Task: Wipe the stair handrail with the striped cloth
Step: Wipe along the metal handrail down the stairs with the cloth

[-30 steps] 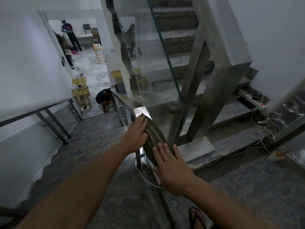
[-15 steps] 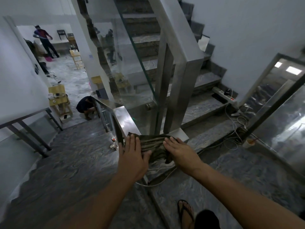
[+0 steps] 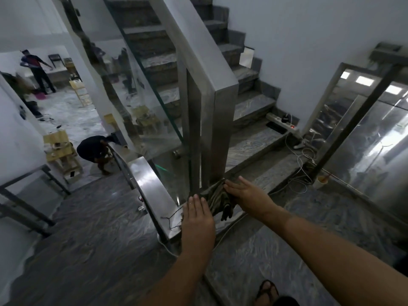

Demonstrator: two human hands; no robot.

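The cloth [image 3: 217, 199] lies bunched on the flat end of the handrail [image 3: 152, 191], between the two hands. The left hand [image 3: 198, 217] lies flat, fingers straight, covering the cloth's near-left edge. The right hand [image 3: 247, 195] is spread flat, pressing on its far-right edge. Neither hand grips it.

cloth: striped cloth [image 3: 217, 198] swung from upright between palms to lying flat on handrail [image 3: 152, 191]
left hand [image 3: 198, 217]: now nearer, behind cloth
right hand [image 3: 247, 195]: moved past cloth's far side
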